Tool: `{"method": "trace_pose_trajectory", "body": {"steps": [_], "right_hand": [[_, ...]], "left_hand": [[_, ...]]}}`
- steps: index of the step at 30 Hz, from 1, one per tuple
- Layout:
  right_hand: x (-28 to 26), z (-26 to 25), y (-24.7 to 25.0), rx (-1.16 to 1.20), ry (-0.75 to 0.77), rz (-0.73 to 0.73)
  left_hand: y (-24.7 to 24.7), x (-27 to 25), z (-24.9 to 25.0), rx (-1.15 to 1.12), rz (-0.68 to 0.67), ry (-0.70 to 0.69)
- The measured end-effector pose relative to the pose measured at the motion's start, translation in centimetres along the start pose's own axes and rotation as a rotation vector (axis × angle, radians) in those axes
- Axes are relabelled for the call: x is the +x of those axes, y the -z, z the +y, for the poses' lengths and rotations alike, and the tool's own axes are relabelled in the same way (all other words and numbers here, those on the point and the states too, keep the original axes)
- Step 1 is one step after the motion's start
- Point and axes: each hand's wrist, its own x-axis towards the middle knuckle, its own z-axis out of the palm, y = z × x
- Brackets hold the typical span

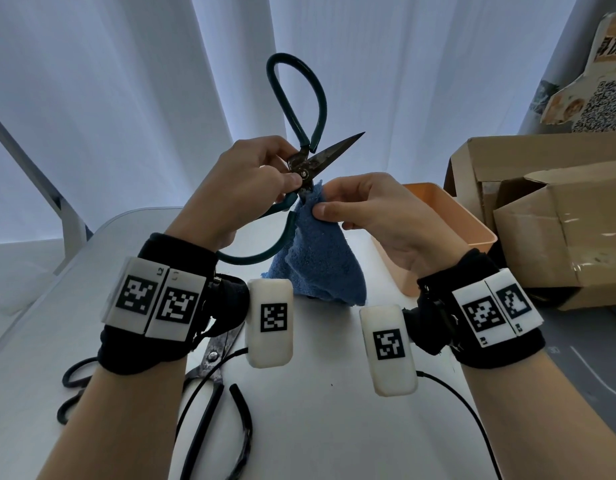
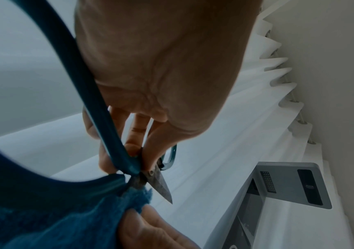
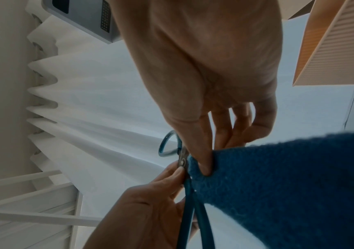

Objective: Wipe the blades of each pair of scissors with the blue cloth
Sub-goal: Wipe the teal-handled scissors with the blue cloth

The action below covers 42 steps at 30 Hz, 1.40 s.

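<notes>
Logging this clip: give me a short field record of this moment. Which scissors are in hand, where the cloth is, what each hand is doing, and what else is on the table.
scissors in hand: green-handled scissors, opened wide, one blade bare and pointing up to the right
left hand: pinches the scissors at the pivot
right hand: pinches the blue cloth around the other blade, near the pivot
cloth: hangs down to the table
waiting: black-handled scissors lying near the left wrist
other: orange bin, cardboard boxes at the right
</notes>
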Motion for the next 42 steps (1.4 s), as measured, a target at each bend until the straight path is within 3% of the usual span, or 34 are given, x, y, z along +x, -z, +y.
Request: {"method": "trace_pose_trajectory", "body": {"steps": [13, 21, 26, 35, 42], "right_hand": [[-0.1, -0.3, -0.3, -0.086, -0.012, 0.037], [0.3, 0.2, 0.9, 0.084, 0.012, 0.260], [-0.1, -0.2, 0.9, 0.160, 0.057, 0.160], [-0.2, -0.2, 0.1, 0.113, 0.003, -0.058], [0.1, 0.1, -0.3, 0.262, -0.002, 0.018]], "left_hand": [[0.2, 0.0, -0.1, 0.002, -0.007, 0.012], [0.6, -0.1, 0.1, -0.005, 0.000, 0.024], [0.8, -0.2, 0.1, -0.024, 0.031, 0.039], [0.4, 0.0, 0.1, -0.050, 0.040, 0.040], [-0.4, -0.1, 0.4, -0.040, 0.023, 0.018]]}}
